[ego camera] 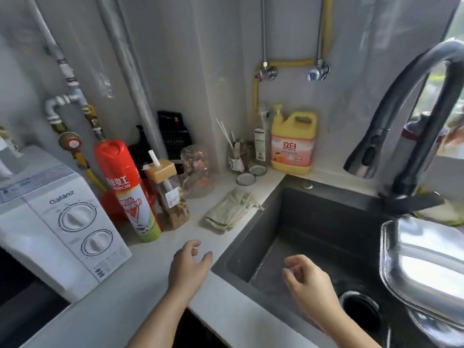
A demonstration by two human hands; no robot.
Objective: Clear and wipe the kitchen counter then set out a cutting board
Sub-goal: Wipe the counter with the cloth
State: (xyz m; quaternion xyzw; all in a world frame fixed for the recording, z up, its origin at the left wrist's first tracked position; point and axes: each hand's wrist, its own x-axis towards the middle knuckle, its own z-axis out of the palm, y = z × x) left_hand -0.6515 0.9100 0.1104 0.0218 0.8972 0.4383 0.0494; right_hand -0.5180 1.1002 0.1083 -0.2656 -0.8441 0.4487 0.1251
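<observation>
A folded pale green cloth [229, 212] lies on the white counter [155, 272] just left of the dark sink [313, 237]. My left hand [188, 267] hovers over the counter's front part, below the cloth, fingers loosely curled and holding nothing. Over the sink basin my right hand [306, 280] hangs empty, its fingers loosely curled too. A red spray can [126, 189], a jar with a tan lid [168, 194] and a clear glass jar [197, 170] stand on the counter behind my left hand. No cutting board is in view.
A white microwave [55, 222] fills the counter's left side. A yellow detergent jug [293, 144], small jars and loose lids [246, 178] stand in the back corner. A black faucet [406, 116] arches over the sink. A steel basin [421, 262] sits at the right edge.
</observation>
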